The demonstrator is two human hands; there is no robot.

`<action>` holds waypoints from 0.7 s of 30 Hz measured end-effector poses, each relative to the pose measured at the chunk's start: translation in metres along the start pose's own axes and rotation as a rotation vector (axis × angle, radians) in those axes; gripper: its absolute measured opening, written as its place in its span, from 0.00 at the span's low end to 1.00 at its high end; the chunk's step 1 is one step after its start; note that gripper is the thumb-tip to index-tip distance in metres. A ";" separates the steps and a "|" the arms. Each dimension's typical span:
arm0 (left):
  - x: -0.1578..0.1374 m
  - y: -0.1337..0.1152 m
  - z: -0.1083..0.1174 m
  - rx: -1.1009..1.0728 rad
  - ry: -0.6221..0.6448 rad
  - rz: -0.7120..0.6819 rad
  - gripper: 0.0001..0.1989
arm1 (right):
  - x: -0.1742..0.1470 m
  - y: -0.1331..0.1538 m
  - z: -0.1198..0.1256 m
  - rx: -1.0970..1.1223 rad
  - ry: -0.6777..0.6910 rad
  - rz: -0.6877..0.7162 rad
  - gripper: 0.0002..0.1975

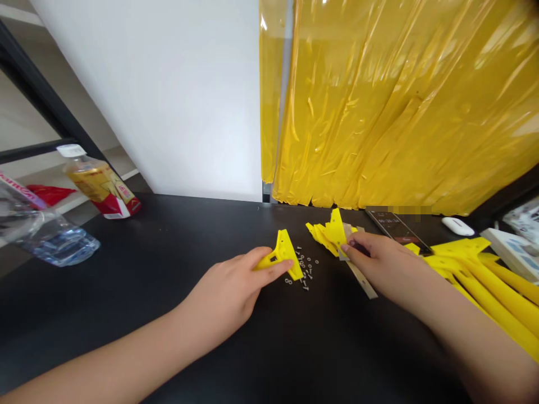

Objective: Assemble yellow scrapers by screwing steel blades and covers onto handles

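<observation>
Gripping yellow parts in two separate hands

My left hand (236, 283) is wrapped round the handle of a yellow scraper (288, 257), its wide head pointing to the right. Well apart from it, my right hand (377, 262) has thumb and fingers pinched on the lower edge of a yellow plate (336, 225), beside a small pile of yellow pieces (319, 234).

For containers, I have two beyond my left hand, off to its left: a capped bottle (103, 188) with a yellow-and-red label, and nearer, a clear bottle (63, 244) with a bluish base, cut by the frame edge. I cannot tell what either holds. Past my right hand lies a small white case (457, 226).

Loose screws and nuts (306, 270) lie between my hands, close by the scraper head. A metal strip (364, 281) runs just under my right fingers. Beyond that hand rests a phone (396, 227); my right forearm partly covers some yellow handles (484, 275).
</observation>
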State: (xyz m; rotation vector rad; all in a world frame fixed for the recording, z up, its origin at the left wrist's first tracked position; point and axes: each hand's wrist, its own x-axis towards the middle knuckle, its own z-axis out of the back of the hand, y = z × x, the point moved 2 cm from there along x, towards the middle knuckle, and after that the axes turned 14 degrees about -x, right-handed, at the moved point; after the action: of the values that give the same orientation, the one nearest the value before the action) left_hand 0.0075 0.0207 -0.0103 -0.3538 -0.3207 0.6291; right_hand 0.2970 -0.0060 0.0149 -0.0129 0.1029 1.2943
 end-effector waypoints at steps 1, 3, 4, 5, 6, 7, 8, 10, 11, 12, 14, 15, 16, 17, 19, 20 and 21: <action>0.000 0.000 0.001 -0.009 -0.015 -0.012 0.35 | 0.000 -0.001 0.002 -0.008 -0.013 -0.004 0.13; 0.000 -0.001 0.002 -0.017 -0.051 -0.045 0.36 | 0.001 -0.006 0.005 -0.020 -0.054 -0.003 0.12; 0.000 -0.002 0.003 -0.016 -0.069 -0.061 0.36 | 0.001 -0.009 0.007 -0.027 -0.075 -0.012 0.12; 0.001 -0.003 0.005 -0.016 -0.084 -0.074 0.36 | 0.002 -0.012 0.008 -0.036 -0.091 -0.027 0.12; 0.001 -0.003 0.005 -0.017 -0.096 -0.084 0.36 | 0.003 -0.016 0.009 -0.050 -0.106 -0.048 0.12; 0.002 -0.004 0.006 -0.024 -0.108 -0.090 0.34 | 0.005 -0.019 0.010 -0.067 -0.117 -0.071 0.12; 0.003 -0.004 0.007 -0.034 -0.117 -0.096 0.32 | 0.006 -0.023 0.011 -0.085 -0.121 -0.092 0.12; 0.004 -0.003 0.006 -0.058 -0.124 -0.111 0.29 | 0.009 -0.028 0.011 -0.114 -0.111 -0.117 0.11; 0.004 -0.003 0.006 -0.071 -0.124 -0.114 0.28 | 0.010 -0.029 0.011 -0.126 -0.101 -0.118 0.11; 0.004 -0.003 0.005 -0.084 -0.120 -0.113 0.28 | 0.011 -0.030 0.010 -0.132 -0.095 -0.116 0.11; 0.003 -0.002 0.004 -0.114 -0.110 -0.105 0.28 | 0.012 -0.029 0.006 -0.138 -0.100 -0.115 0.11; 0.003 -0.002 0.004 -0.133 -0.107 -0.102 0.28 | 0.012 -0.029 0.004 -0.143 -0.114 -0.115 0.11; 0.002 -0.002 0.004 -0.153 -0.105 -0.100 0.28 | 0.012 -0.028 0.002 -0.147 -0.129 -0.113 0.12; 0.002 -0.002 0.004 -0.174 -0.106 -0.101 0.28 | 0.013 -0.027 -0.001 -0.157 -0.142 -0.106 0.12; 0.002 -0.003 0.004 -0.215 -0.124 -0.106 0.27 | 0.014 -0.025 -0.007 -0.194 -0.147 -0.086 0.14; 0.002 -0.004 0.005 -0.234 -0.138 -0.104 0.26 | 0.014 -0.024 -0.009 -0.212 -0.140 -0.078 0.14; 0.002 -0.004 0.006 -0.253 -0.153 -0.101 0.26 | 0.015 -0.024 -0.011 -0.227 -0.131 -0.080 0.14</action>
State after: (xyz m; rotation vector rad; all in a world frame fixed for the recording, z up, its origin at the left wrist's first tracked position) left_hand 0.0087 0.0201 -0.0030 -0.5298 -0.5642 0.5175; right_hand 0.3230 0.0009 0.0019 -0.1249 -0.1561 1.2181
